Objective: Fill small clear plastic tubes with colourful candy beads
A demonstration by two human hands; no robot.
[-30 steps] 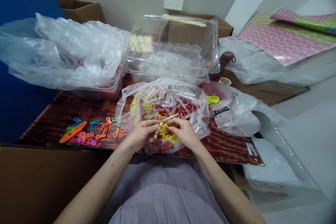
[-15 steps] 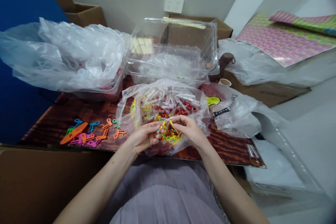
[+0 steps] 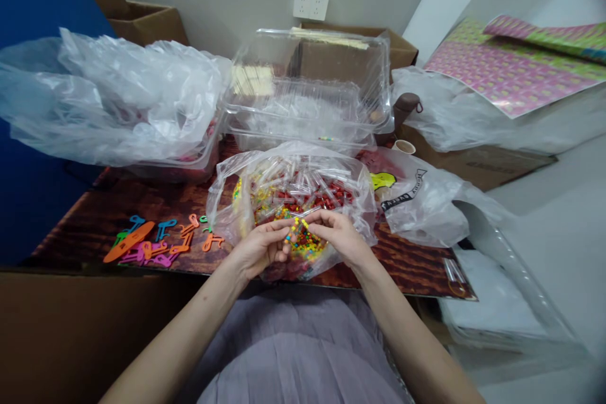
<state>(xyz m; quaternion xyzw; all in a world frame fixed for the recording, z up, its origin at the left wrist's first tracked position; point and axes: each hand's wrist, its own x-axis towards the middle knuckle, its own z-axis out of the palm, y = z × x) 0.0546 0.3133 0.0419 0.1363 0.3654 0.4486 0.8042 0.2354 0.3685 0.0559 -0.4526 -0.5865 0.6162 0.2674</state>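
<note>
Bead strand (image 3: 297,226), yellow with flecks of blue, raised between both hands above an open plastic bag (image 3: 221,192); probably light, limp and slick, best taken by its ends in a fingertip pinch. Left hand (image 3: 262,245): thumb and forefinger pinched on one end, remaining fingers curled. Right hand (image 3: 335,232): pinched on the other end. Bag: thin, crinkled, translucent film. Contents: tiny loose beads (image 3: 310,247), smooth clear tubes (image 3: 303,180), glossy red pieces (image 3: 338,194). Tabletop (image 3: 402,265): dark, wood-grained.
</note>
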